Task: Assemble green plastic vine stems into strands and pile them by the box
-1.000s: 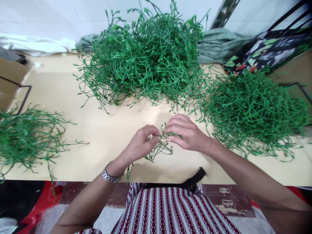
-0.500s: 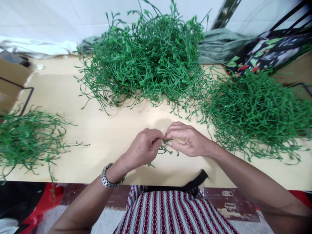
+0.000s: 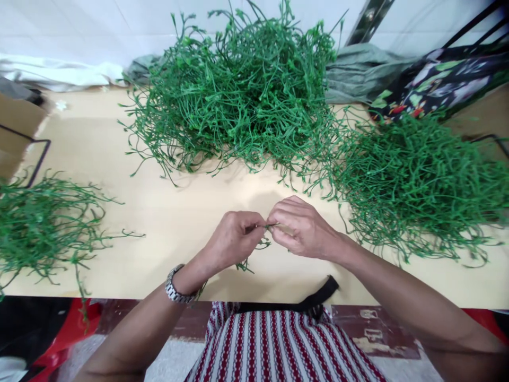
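Observation:
My left hand (image 3: 234, 239) and my right hand (image 3: 302, 227) meet fingertip to fingertip above the near part of the table. Between them runs a thin green artificial stem (image 3: 270, 225), pinched by thumb and forefinger on both sides. More stem ends (image 3: 244, 265) poke out below my left hand, partly hidden by the palm. A large heap of green artificial stems (image 3: 238, 95) with small budded tips lies beyond my hands. To the right spreads a second heap (image 3: 413, 180), and a smaller pile (image 3: 43, 228) lies at the left.
A pale table (image 3: 167, 212) lies under everything, its front edge close to my body. Cardboard boxes (image 3: 18, 130) with black wire stand at both sides. Green-grey cloth (image 3: 361, 74) and a flowered fabric (image 3: 437, 87) lie along the wall. A black strap (image 3: 322, 294) rests at the front edge.
The fingers of my right hand have closed in more and shifted slightly left toward my left hand. Fewer stem ends show beneath the fingertips. The heaps look the same.

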Available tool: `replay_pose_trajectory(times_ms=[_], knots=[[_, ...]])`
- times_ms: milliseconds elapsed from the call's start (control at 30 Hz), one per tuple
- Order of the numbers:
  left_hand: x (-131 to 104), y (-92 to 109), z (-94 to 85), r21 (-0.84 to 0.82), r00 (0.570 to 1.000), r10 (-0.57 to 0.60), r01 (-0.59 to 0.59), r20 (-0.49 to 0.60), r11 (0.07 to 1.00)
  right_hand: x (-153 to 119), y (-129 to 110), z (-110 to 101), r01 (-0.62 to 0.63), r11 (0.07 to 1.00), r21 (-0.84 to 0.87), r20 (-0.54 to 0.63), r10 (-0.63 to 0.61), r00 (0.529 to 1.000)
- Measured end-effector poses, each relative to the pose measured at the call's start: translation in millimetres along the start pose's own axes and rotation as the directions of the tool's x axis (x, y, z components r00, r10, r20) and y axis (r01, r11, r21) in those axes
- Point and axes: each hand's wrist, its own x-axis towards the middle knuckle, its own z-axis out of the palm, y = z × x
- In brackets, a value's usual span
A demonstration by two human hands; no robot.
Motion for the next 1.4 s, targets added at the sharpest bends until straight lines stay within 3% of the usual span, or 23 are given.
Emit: replay_pose_trajectory(times_ms=[167, 267, 333, 433, 567, 733, 800, 933, 1067, 1167, 1267, 1400], knots=[[-3.2, 4.3, 7.2, 0.006, 0.998, -0.021, 0.021, -0.065, 1.0, -0.3, -0.1, 8.4, -0.016, 0.982, -0.19, -0.025, 0.011, 1.0], [-7.4, 9.2, 6.9, -0.024, 0.998, 0.01, -0.012, -0.064, 1.0, -5.1, 15.0, 10.9, -0.11, 0.972, -0.208, -0.054, 0.101, 0.993], [-8.3, 10.7, 3.8, -0.083, 0.997, -0.01, 0.003, -0.077, 0.997, -8.3, 25.6, 7.3, -0.217, 0.971, -0.099, -0.072, 0.21, 0.975], [-4.6, 9.1, -1.2, -0.229, 0.991, -0.113, 0.094, -0.072, 0.969, -8.2, 30.2, -2.5, -0.305, 0.925, 0.226, -0.028, 0.319, 0.947], [2.3, 4.5, -0.1, -0.435, 0.985, -0.171, 0.15, -0.009, 0.888, 1.1, 16.2, -3.1, -0.304, 0.758, 0.577, 0.094, 0.309, 0.947], [2.3, 0.4, 8.0, -0.507, 0.963, -0.239, 0.143, -0.128, 0.85, 6.7, -0.1, 18.2, -0.393, 0.352, 0.85, 0.243, 0.399, 0.884], [1.6, -0.8, 10.8, -0.485, 0.951, -0.245, 0.128, -0.188, 0.865, 5.7, -3.3, 23.9, -0.383, 0.264, 0.885, 0.251, 0.422, 0.871], [0.3, -0.9, 14.8, -0.359, 0.949, -0.182, 0.08, -0.259, 0.93, 2.6, -5.6, 27.0, -0.394, 0.245, 0.886, 0.239, 0.486, 0.84], [-2.1, 2.7, 16.3, -0.062, 0.946, -0.063, 0.045, -0.317, 0.997, -0.5, -4.9, 28.7, -0.421, 0.151, 0.894, 0.303, 0.487, 0.819], [-3.4, 4.3, 16.5, 0.162, 0.944, 0.047, 0.007, -0.327, 0.987, -0.9, -4.8, 30.4, -0.434, 0.126, 0.892, 0.334, 0.464, 0.82], [-3.6, 4.3, 14.6, 0.256, 0.954, 0.101, -0.026, -0.283, 0.966, -0.1, -5.5, 30.3, -0.465, 0.175, 0.868, 0.352, 0.446, 0.823], [-3.1, 3.4, 9.2, 0.134, 0.984, 0.057, -0.034, -0.169, 0.99, -2.0, -5.1, 27.8, -0.509, 0.34, 0.791, 0.333, 0.459, 0.824]])
